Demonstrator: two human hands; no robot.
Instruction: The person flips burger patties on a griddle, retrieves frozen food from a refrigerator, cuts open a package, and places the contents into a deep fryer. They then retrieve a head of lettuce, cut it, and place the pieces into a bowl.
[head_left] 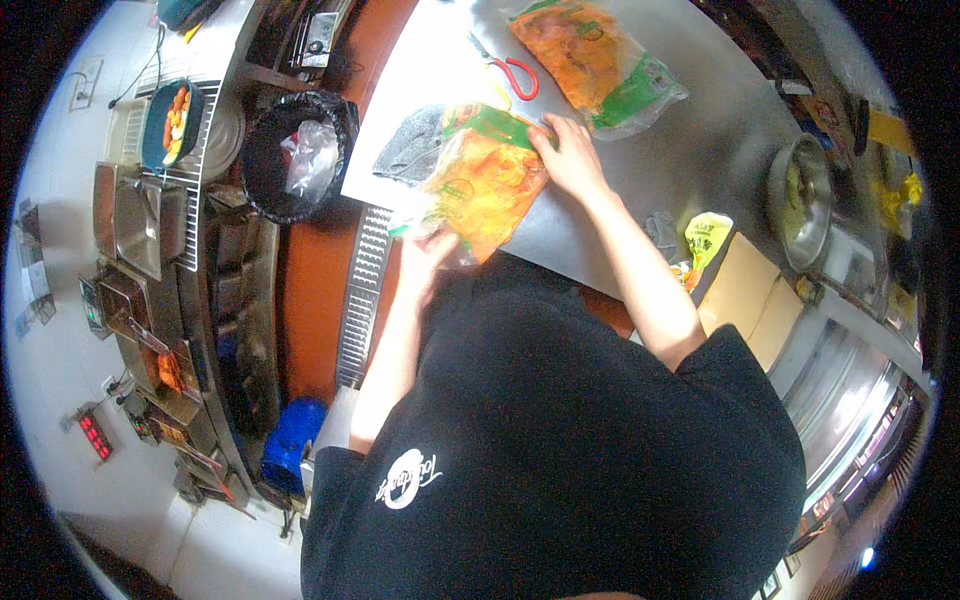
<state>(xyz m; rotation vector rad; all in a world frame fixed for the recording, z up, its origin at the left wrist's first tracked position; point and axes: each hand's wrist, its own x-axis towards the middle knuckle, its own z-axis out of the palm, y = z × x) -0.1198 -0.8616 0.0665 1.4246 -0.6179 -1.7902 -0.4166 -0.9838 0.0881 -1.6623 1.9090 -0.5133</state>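
Observation:
A clear plastic bag of orange marinated meat (492, 190) with green bands lies tilted across the near edge of the metal table. My left hand (428, 258) grips its near left corner, the fingertips partly hidden by the plastic. At its far right corner, my right hand (570, 155) pinches the green-banded edge between thumb and fingers. A second bag of the same orange meat (575, 55) rests farther back. Scissors with red handles (516, 78) lie left of that second bag, their blades washed out by glare. A dark grey cloth-like piece (410, 145) sits beside the held bag.
A black-lined bin (265, 165) holding clear plastic stands left of the table (690, 130). On the right are a yellow-green packet (708, 235), a cardboard box (755, 300) and a metal bowl (803, 200). Fryer-like basins and a blue tub (294, 440) line the left.

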